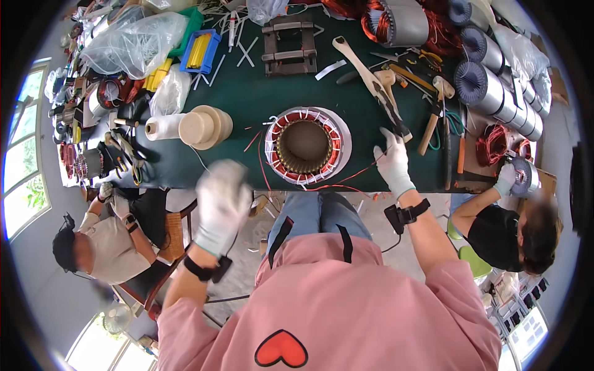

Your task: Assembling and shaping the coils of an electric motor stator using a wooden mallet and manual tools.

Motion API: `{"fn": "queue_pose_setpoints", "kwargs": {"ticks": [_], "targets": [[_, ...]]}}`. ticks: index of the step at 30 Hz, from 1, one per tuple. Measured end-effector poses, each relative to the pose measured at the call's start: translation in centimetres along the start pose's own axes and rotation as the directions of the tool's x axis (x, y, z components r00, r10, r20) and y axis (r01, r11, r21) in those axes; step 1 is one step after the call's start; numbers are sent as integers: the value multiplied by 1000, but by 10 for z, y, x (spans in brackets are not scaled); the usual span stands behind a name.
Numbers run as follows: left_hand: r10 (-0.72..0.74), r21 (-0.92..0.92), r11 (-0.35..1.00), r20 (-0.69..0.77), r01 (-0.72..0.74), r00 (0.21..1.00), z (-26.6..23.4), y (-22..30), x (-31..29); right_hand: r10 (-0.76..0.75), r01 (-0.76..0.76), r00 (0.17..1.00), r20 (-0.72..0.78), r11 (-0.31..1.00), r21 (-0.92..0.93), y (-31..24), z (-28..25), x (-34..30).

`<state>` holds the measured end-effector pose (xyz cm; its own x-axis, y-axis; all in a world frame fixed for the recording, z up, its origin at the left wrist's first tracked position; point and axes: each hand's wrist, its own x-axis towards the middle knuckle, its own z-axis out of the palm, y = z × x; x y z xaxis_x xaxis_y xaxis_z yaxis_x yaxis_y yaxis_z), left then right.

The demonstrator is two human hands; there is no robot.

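Observation:
A motor stator [340, 145] with red windings laced in white cord stands on the green table in front of me. Red lead wires [334, 186] trail from its near side, one running toward my right thumb. My right hand [394, 162], in a white glove, has thumb and fingers apart beside the dark end of a wooden-handled tool [371, 81]; whether it touches the tool or the wire is unclear. My left hand [224, 201], also gloved, is smeared by motion at the near table edge, so its fingers cannot be read. A cream spool [206, 127] lies beyond it.
A metal stand [289, 46] sits at the back. Hammers [435, 114], pliers and other hand tools lie right, near stacked stators [495, 93]. A blue bin [200, 51] holds yellow pieces. Seated people are at left [114, 241] and right [495, 235].

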<state>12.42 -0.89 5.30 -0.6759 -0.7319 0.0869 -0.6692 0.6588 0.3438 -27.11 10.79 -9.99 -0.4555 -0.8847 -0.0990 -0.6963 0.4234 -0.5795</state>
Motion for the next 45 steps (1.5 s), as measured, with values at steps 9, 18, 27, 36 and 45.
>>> {"fn": "queue_pose_setpoints", "kwargs": {"ticks": [9, 18, 27, 36, 45], "targets": [[83, -76, 993, -73, -89, 994, 70, 91, 72, 79, -282, 904, 421, 850, 446, -59, 5, -72], [253, -56, 967, 134, -248, 958, 77, 73, 88, 343, -713, 698, 629, 414, 566, -98, 47, -96], [28, -232, 973, 183, 16, 983, 21, 23, 161, 409, -473, 694, 593, -361, 803, -148, 90, -22], [-360, -683, 453, 448, 573, 818, -8, -3, 152, 494, -589, 689, 530, -44, 807, -220, -41, 19], [109, -574, -438, 730, 692, 675, 142, -52, 64, 248, -248, 968, 48, 969, -5, -250, -24, 7]]}}
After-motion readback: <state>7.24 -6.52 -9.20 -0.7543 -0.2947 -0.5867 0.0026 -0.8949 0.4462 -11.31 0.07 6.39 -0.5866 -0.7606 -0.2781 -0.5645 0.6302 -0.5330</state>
